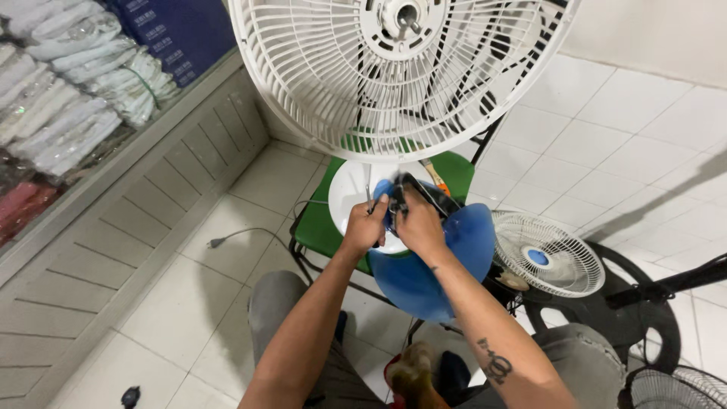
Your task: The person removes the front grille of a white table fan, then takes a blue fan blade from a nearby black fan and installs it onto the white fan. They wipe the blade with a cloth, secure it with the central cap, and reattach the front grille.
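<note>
A large white fan guard [394, 83] with a bare motor shaft fills the top of the view. Below it, my left hand [365, 227] and my right hand [419, 223] are both closed on a blue fan blade [424, 265] near its hub. The left hand also seems to hold a thin tool against the hub, though it is hard to make out. The blade hangs over a green chair [318, 227], where the fan's round white base [344, 197] stands.
A second white fan guard with a blue centre [547, 261] lies on the tiled floor at right, beside a black fan stand [651, 291]. A plug and cable [218, 242] lie on the floor at left. Shelves with wrapped white cloth [83, 83] line the left wall.
</note>
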